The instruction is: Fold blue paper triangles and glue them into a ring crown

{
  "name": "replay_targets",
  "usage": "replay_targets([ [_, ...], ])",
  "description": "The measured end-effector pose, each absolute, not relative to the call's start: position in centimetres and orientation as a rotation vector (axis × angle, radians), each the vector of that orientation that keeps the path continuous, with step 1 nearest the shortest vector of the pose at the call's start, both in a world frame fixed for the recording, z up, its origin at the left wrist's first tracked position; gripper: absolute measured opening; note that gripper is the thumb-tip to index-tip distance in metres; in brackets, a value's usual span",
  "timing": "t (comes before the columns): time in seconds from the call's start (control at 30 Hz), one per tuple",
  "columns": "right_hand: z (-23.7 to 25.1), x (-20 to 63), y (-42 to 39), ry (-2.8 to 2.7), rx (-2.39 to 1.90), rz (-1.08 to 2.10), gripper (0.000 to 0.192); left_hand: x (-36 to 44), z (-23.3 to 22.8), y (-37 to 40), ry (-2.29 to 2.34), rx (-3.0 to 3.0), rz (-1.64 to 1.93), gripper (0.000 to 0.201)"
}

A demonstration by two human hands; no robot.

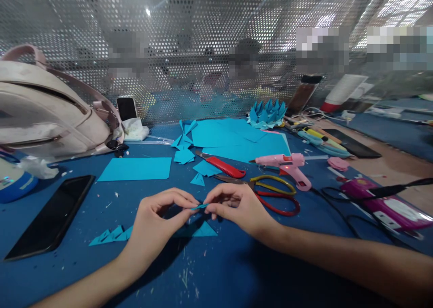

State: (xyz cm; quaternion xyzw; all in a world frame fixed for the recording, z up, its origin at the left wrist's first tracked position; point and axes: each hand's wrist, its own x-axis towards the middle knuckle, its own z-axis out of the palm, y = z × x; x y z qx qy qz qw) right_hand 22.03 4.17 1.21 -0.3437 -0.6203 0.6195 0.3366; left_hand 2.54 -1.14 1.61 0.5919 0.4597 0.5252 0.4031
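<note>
A small blue paper piece [199, 206] is pinched closed between left hand [154, 222] and right hand [237, 206], just before the scissors [270, 195]. Folded units [111, 236] are laid left of them; uncut sheets [135, 168] remain beyond.

1. A blue desk [219, 272] fills the lower half of the frame, flecked with paper scraps.
2. A perforated metal screen [203, 37] stands along its far edge, spanning the upper frame.
3. Bright ceiling lights glint through the holes, upper middle and upper right.
</note>
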Motion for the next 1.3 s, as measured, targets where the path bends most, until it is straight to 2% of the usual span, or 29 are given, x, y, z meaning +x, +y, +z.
replay_targets([
  [0.17,1.16,21.85,4.3,-1.478,-0.853,1.767,0.027,2.42,1.68,-1.32,1.163,1.682,1.342,0.017],
  [0.4,1.14,21.85,4.28,-1.459,-0.829,1.809,0.027,2.35,2.0,-1.56,1.168,1.899,1.375,0.018],
  [0.8,1.32,21.77,4.18,-1.466,-0.862,1.808,0.03,2.72,1.91,-1.7,1.169,1.714,1.276,0.008],
  [1.3,1.47,21.73,4.03,-1.513,-0.832,1.803,0.03,2.85,2.05,-1.78,1.225,1.684,1.268,0.008],
])
